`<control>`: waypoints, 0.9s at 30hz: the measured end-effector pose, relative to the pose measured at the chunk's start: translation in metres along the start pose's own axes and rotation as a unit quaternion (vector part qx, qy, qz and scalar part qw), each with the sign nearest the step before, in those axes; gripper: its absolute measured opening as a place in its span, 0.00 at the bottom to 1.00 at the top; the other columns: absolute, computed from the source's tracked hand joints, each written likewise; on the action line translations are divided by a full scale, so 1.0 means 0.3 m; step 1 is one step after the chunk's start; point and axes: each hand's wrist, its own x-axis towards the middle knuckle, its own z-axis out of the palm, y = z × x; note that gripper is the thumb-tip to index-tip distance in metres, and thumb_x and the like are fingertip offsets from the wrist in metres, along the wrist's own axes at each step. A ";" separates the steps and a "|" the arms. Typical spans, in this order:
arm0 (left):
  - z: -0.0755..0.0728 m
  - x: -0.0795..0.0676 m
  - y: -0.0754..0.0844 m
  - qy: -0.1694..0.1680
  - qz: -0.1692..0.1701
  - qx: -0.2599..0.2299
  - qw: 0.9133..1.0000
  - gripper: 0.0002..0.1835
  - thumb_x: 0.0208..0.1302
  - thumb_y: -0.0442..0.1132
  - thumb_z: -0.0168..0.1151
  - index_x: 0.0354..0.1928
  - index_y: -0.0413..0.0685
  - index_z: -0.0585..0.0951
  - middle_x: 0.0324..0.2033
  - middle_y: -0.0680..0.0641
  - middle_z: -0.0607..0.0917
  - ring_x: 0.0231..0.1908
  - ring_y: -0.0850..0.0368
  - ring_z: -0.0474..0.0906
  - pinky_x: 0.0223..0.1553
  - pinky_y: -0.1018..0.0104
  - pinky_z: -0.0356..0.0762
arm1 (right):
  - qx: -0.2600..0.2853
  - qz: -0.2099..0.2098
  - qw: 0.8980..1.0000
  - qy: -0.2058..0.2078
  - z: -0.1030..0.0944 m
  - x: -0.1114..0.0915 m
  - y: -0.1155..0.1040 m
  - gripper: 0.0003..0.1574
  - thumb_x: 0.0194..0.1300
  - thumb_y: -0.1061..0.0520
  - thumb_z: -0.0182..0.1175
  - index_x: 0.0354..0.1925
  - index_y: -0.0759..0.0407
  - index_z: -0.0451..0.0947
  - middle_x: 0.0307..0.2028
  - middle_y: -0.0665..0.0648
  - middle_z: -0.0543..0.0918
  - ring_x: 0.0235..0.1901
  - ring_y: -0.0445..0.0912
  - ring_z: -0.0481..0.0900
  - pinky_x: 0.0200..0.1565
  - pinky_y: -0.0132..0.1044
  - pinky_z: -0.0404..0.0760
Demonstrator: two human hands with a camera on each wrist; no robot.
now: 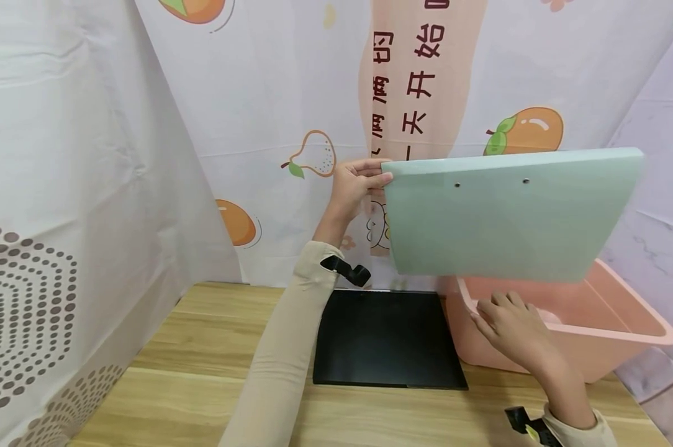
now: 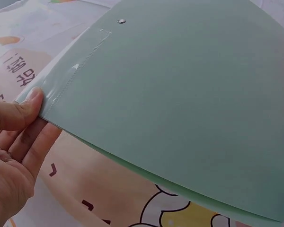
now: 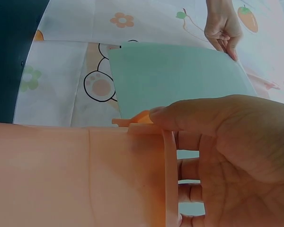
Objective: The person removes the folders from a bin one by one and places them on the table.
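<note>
My left hand (image 1: 350, 186) pinches the upper left corner of a pale green file folder (image 1: 510, 217), thumb on the near face. The folder hangs raised over a pink plastic bin (image 1: 616, 336), and two small metal rivets show near its spine. In the left wrist view, a clear pocket strip lies along the spine of the folder (image 2: 170, 94). My right hand (image 1: 512, 329) grips the bin's near left rim. In the right wrist view the thumb of that hand (image 3: 246, 142) lies on one side of the rim, with the other fingers curled over the opposite side.
A flat black folder-like sheet (image 1: 392, 341) lies on the wooden table (image 1: 213, 347), left of the bin. Behind the table hangs a white curtain (image 1: 269, 74) printed with fruit and writing. Patterned cloth (image 1: 29, 186) hangs at the left.
</note>
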 end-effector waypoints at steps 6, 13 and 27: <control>-0.034 -0.009 -0.020 0.021 0.003 -0.010 1.000 0.15 0.49 0.27 0.70 0.41 0.32 0.84 0.30 0.40 0.87 0.27 0.53 0.85 0.28 0.58 0.83 | 0.001 -0.001 1.000 0.001 0.004 0.001 0.001 0.12 0.63 0.50 0.59 0.39 0.57 0.80 0.33 0.55 0.73 0.32 0.49 0.65 0.28 0.41 0.64; -0.069 -0.023 -0.036 0.049 -0.004 -0.018 0.999 0.15 0.48 0.27 0.71 0.41 0.33 0.84 0.30 0.41 0.88 0.26 0.55 0.85 0.27 0.61 0.83 | 0.004 0.000 1.000 0.000 0.004 -0.001 0.003 0.12 0.63 0.50 0.60 0.40 0.57 0.80 0.33 0.55 0.73 0.32 0.49 0.65 0.28 0.43 0.66; -0.145 -0.054 -0.073 0.105 0.001 -0.033 0.994 0.13 0.48 0.25 0.70 0.39 0.31 0.84 0.25 0.47 0.87 0.23 0.57 0.84 0.24 0.64 0.82 | 0.007 -0.004 1.000 0.002 0.003 0.003 -0.001 0.13 0.63 0.51 0.59 0.40 0.58 0.80 0.33 0.55 0.73 0.33 0.50 0.65 0.29 0.42 0.63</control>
